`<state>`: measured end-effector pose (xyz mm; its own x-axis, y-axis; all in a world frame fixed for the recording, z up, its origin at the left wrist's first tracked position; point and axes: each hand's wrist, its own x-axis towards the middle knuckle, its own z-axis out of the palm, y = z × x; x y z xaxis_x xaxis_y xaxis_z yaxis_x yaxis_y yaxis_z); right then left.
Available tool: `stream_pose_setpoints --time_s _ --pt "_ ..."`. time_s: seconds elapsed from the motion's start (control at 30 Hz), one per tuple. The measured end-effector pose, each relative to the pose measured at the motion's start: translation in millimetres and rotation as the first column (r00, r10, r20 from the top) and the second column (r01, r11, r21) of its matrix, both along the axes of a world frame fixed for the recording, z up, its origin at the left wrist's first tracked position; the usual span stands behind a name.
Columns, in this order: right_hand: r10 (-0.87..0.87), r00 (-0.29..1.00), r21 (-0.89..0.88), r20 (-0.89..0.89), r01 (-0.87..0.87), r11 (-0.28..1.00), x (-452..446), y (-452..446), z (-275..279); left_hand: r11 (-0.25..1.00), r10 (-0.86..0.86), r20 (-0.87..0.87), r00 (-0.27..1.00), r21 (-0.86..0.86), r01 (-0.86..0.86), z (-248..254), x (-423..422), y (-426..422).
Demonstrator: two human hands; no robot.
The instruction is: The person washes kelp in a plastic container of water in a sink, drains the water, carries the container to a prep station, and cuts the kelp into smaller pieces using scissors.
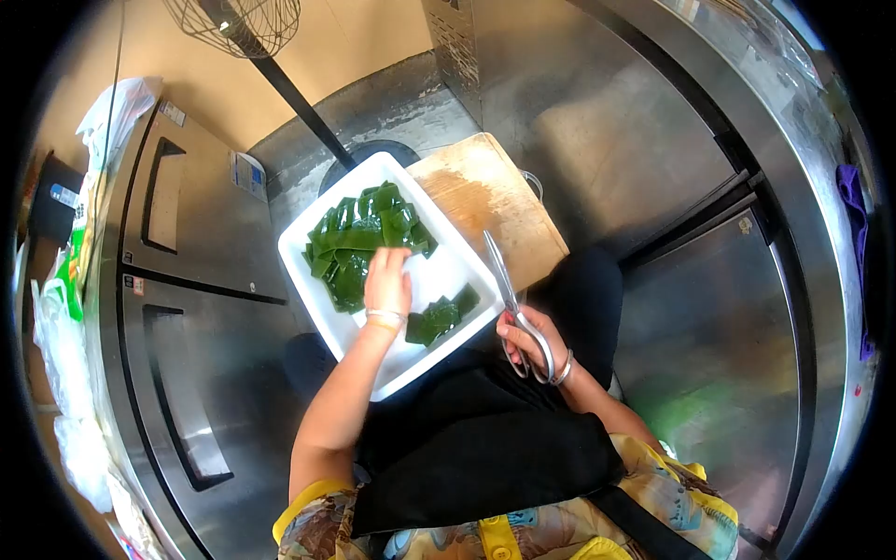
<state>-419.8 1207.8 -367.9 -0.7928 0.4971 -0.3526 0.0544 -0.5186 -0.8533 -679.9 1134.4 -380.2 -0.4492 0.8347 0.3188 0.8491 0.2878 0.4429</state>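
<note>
Reaches with the bare left hand (386, 283) into a white, rectangular plastic tray (439, 275), over the near edge of a large heap of glossy, dark green, flat leafy pieces (359, 233). Has the left grip bent down at the heap, with fingers close together; cannot tell from this view whether pinching a piece or just touching.

Holds a pair of silver metal scissors (502, 273) in the right hand (530, 341), with the grip closed around the handles, just outside the tray's right side. Points the blades up and away from the body, toward the light brown wooden board (485, 191). Cannot tell exactly how far apart to call the blades.

Keeps the tray at a slant on the lap, against a black apron (485, 467). Fills mainly the far left part of the tray with the heap, in overlapping layers. Shows a smaller cluster of the same green pieces (431, 322) near the right side, apart from the heap, with bare white bottom between.

Lying just beyond the tray's right side, the wooden board, with a darker patch on top. Farther off, a black wire fan cage (247, 19) on a black pole (299, 101). To either side, stainless-steel cabinet doors (597, 103).
</note>
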Motion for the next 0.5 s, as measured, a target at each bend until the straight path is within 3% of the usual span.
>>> stream_pose_setpoints --time_s 0.1,0.2,0.3,0.33,0.37,0.43,0.47,0.5 --pt "-0.014 1.0 -0.031 -0.004 0.013 0.999 0.4 2.7 1.5 0.992 0.029 -0.134 0.991 -0.117 -0.044 2.4 -20.9 16.7" --pt "-0.025 1.0 -0.04 -0.015 0.024 0.999 1.3 3.6 -1.8 0.971 -0.013 -0.159 0.987 -0.236 -0.025 0.3 -38.3 21.9" --pt "0.015 0.999 -0.013 -0.031 -0.016 1.0 3.7 3.8 -0.8 0.994 -0.048 -0.107 0.993 0.097 0.058 8.4 -46.8 24.3" --pt "0.018 0.999 -0.011 -0.03 -0.019 1.0 4.2 2.5 -1.6 0.983 -0.022 -0.042 0.999 0.183 0.03 13.8 -47.1 20.4" --pt "0.041 0.998 0.026 -0.038 -0.04 0.999 4.2 0.3 -2.5 0.969 0.029 0.145 0.989 0.239 -0.064 19.0 -47.3 15.5" --pt "0.077 0.996 0.069 -0.048 -0.074 0.995 3.4 -5.2 -1.6 0.971 0.043 0.54 0.84 0.176 -0.163 55.8 -37.4 1.0" --pt "0.098 0.995 0.089 -0.027 -0.095 0.991 2.9 -9.1 -0.1 0.944 -0.085 0.568 0.819 0.31 -0.116 57.0 -39.1 -5.4" --pt "0.119 0.993 0.109 -0.006 -0.118 0.987 2.4 -12.3 0.8 0.942 -0.138 0.64 0.756 0.32 -0.099 64.5 -38.7 -13.0"
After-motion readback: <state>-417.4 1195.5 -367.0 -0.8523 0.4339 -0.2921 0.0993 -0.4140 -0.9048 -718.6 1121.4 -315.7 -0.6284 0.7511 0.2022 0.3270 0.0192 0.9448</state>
